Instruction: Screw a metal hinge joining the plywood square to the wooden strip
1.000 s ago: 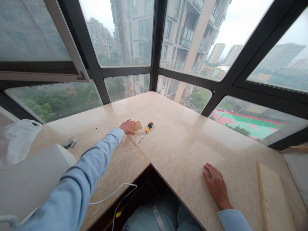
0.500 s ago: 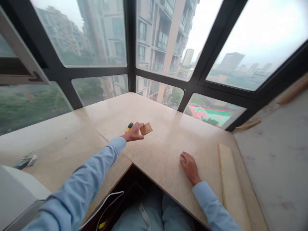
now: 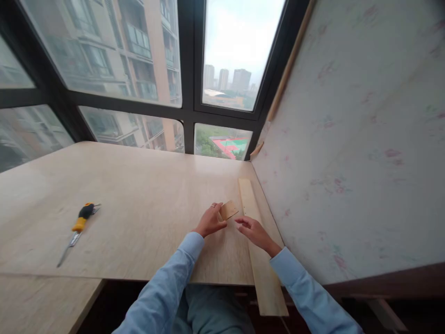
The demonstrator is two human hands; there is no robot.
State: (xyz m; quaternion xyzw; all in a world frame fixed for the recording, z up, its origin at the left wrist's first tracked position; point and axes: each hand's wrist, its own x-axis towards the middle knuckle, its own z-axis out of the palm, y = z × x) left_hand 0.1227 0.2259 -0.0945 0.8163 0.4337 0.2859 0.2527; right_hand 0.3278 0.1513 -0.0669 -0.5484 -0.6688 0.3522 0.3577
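My left hand (image 3: 210, 220) is closed on a small, square piece of wood (image 3: 228, 210), gripping its left side between thumb and fingers. The piece is tilted just above the tabletop, close to the left edge of a long, pale wooden plank (image 3: 259, 250). My right hand (image 3: 255, 233) is over that plank, its fingers bent loosely and apart, with nothing seen in them. Its fingertips point at the wood piece from the right, with a small gap between. The plank's near end sticks out past the table edge.
A tool with a yellow-and-black handle and a narrow metal blade (image 3: 79, 224) lies on the left of the wooden tabletop (image 3: 146, 199). The flowered wall (image 3: 333, 153) rises close on the right. Dark-framed windows (image 3: 187, 106) stand behind the table; my legs are below its front edge.
The view has turned right. My left hand has carried the wood piece rightward to the plank. My right hand has lifted from the tabletop and come over the plank near the piece.
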